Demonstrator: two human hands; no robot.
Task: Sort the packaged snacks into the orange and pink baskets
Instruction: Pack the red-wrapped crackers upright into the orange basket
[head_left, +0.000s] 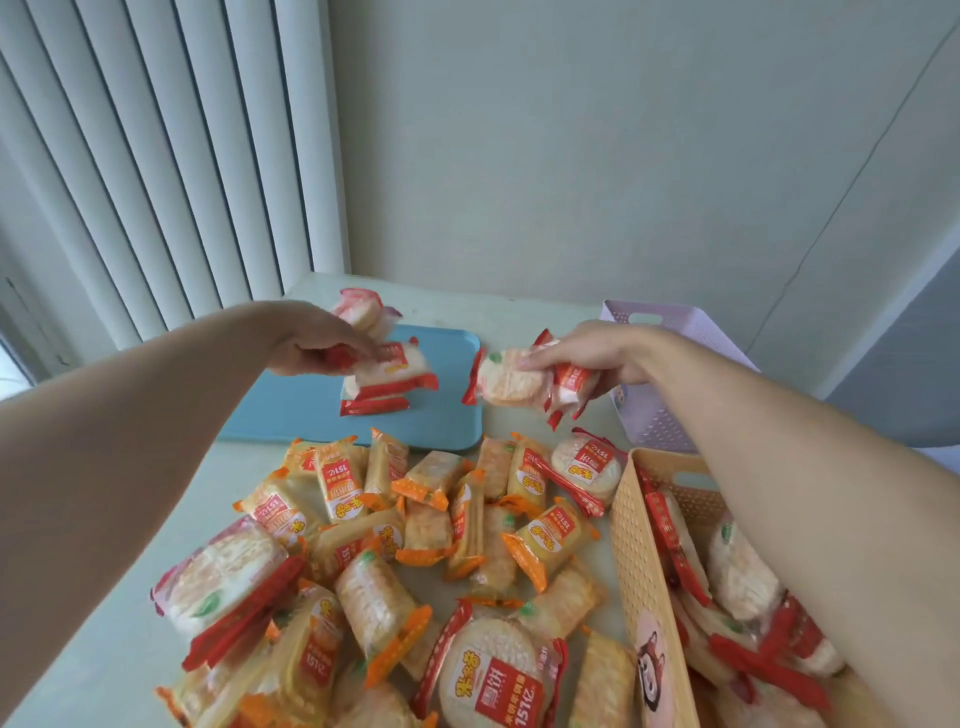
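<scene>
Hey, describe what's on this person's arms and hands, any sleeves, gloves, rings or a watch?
Both forearms are bare as far as the head view shows, with no sleeve edge in sight. The left hand and the right hand wear no gloves. No watch, bracelet or band shows at either wrist. No ring is visible, though the fingers are partly hidden and blurred.

A: From where does the head view look?

B: From the person's head, forward and down onto the table (249, 467). The snack pile (415, 545) lies very near at 6 o'clock; the wall (597, 156) is farther at 12 o'clock.

A: And the sides?

B: The blinds (156, 156) stand at 10 o'clock, the orange basket (639, 545) near at 4 o'clock. It is the only view, so nothing is shared.
</scene>
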